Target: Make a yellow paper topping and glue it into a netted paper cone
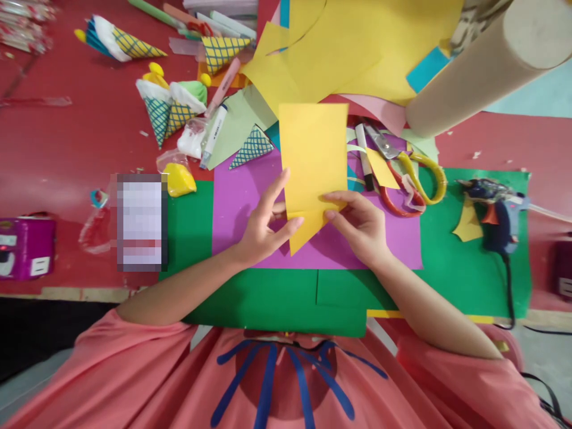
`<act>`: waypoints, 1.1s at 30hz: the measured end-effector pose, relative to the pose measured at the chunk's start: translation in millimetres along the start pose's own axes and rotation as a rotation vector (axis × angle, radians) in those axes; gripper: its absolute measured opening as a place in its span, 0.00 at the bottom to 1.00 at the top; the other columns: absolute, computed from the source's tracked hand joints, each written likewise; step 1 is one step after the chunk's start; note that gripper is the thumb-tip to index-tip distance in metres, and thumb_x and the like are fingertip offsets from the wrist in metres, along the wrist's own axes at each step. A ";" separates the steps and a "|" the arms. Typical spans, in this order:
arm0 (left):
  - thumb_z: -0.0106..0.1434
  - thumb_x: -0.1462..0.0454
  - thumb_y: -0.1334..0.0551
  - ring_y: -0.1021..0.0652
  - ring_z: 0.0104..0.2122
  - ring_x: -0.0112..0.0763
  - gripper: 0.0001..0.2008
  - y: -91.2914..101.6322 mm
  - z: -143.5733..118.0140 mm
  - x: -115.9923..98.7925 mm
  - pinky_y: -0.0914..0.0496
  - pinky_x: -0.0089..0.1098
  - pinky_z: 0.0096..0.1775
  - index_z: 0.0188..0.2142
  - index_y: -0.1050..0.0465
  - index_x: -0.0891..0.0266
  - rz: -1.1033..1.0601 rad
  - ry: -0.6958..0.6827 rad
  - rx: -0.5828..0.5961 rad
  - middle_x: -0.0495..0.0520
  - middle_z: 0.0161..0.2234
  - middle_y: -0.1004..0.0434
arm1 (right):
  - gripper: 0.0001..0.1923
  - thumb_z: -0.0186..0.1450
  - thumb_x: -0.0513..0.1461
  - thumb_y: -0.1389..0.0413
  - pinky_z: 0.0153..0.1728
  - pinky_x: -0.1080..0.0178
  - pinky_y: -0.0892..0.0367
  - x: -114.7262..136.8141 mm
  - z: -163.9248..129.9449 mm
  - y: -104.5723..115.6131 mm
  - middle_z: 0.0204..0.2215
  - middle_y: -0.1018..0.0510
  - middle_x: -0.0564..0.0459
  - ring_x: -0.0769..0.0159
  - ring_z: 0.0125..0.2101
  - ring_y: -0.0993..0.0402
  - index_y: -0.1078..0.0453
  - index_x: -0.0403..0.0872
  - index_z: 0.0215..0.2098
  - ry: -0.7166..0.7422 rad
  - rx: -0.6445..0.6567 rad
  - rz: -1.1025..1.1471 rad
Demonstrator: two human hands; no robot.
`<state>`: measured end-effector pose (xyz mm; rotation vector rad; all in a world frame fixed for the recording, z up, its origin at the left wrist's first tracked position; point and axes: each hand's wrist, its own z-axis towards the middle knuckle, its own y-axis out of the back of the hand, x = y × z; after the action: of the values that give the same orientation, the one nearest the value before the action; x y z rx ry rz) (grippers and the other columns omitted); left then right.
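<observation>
A yellow paper sheet (313, 155) lies over a purple sheet (250, 202) on green paper (447, 274). Its near end is folded into a point. My left hand (263, 223) pinches the folded corner from the left, thumb under the fold and fingers up along the sheet's left edge. My right hand (357, 223) presses the fold from the right with its fingertips on the crease. Both hands hold the same sheet.
Scissors with yellow and red handles (411, 179) and a marker (364, 158) lie right of the sheet. A blue glue gun (496, 211) rests on the green paper. Paper cones (172, 110), loose yellow sheets (348, 47) and a cardboard tube (482, 65) crowd the far side of the red table (67, 155).
</observation>
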<state>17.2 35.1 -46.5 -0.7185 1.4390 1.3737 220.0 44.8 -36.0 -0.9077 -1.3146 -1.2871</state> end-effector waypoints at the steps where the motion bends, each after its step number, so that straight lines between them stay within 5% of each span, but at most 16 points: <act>1: 0.68 0.51 0.44 0.18 0.48 0.39 0.33 0.7 0.0 0.3 0.22 0.38 0.45 0.68 0.52 0.52 0.016 -0.029 -0.002 0.58 0.52 0.21 | 0.12 0.65 0.40 0.41 0.46 0.59 0.24 -0.8 -0.1 -0.5 0.45 0.18 0.51 0.63 0.46 0.22 0.26 0.51 0.47 0.002 0.015 0.015; 5: 0.67 0.58 0.39 0.19 0.48 0.34 0.15 3.8 4.0 -0.2 0.24 0.32 0.51 0.52 0.26 0.58 0.027 -0.116 0.024 0.55 0.49 0.19 | 0.17 0.65 0.41 0.40 0.48 0.58 0.25 -4.0 -0.6 0.0 0.48 0.20 0.49 0.62 0.49 0.23 0.30 0.50 0.52 0.025 0.088 0.013; 10: 0.63 0.59 0.35 0.18 0.48 0.32 0.19 6.5 7.8 -4.7 0.23 0.28 0.49 0.53 0.27 0.59 0.007 -0.081 0.034 0.55 0.50 0.19 | 0.19 0.66 0.43 0.42 0.52 0.55 0.27 -6.1 -2.2 1.4 0.50 0.22 0.47 0.60 0.51 0.24 0.31 0.50 0.54 0.043 0.153 -0.062; 15: 0.64 0.57 0.35 0.18 0.44 0.31 0.15 8.7 6.1 -6.3 0.24 0.27 0.47 0.48 0.23 0.59 0.027 -0.080 0.018 0.54 0.45 0.17 | 0.19 0.66 0.44 0.42 0.45 0.56 0.24 -8.4 -2.9 2.6 0.47 0.22 0.48 0.60 0.46 0.23 0.32 0.52 0.54 0.106 0.075 -0.104; 19: 0.63 0.56 0.35 0.17 0.43 0.30 0.14 11.9 6.0 -6.1 0.23 0.27 0.46 0.46 0.22 0.59 0.034 -0.073 -0.010 0.53 0.43 0.16 | 0.16 0.64 0.49 0.42 0.47 0.47 0.27 0.9 -0.6 9.9 0.41 0.24 0.45 0.52 0.45 0.25 0.26 0.53 0.48 0.203 -0.037 -0.444; 22: 0.63 0.57 0.34 0.17 0.41 0.30 0.13 13.6 6.7 -8.0 0.23 0.27 0.44 0.44 0.21 0.60 0.008 -0.086 0.003 0.53 0.41 0.16 | 0.17 0.64 0.52 0.42 0.53 0.41 0.33 9.3 1.8 13.9 0.48 0.26 0.43 0.46 0.52 0.29 0.25 0.54 0.45 0.251 -0.019 -0.596; 27: 0.62 0.59 0.34 0.17 0.38 0.28 0.11 13.4 5.2 -12.3 0.23 0.25 0.41 0.43 0.21 0.59 -0.033 -0.084 0.042 0.52 0.39 0.16 | 0.09 0.66 0.44 0.42 0.49 0.48 0.28 5.6 4.0 9.9 0.43 0.19 0.48 0.56 0.46 0.23 0.26 0.53 0.44 0.459 0.097 -0.383; 33: 0.60 0.46 0.37 0.23 0.30 0.28 0.26 15.5 3.9 -9.8 0.28 0.29 0.32 0.52 0.28 0.58 -0.096 -0.080 -0.019 0.52 0.35 0.21 | 0.05 0.64 0.43 0.39 0.36 0.57 0.25 5.3 -1.2 7.5 0.31 0.17 0.52 0.62 0.32 0.20 0.24 0.51 0.36 0.271 0.043 -0.077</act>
<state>7.4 39.7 -31.1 -0.7269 1.3140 1.3286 226.5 44.0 -29.5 -0.6322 -1.1679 -1.3832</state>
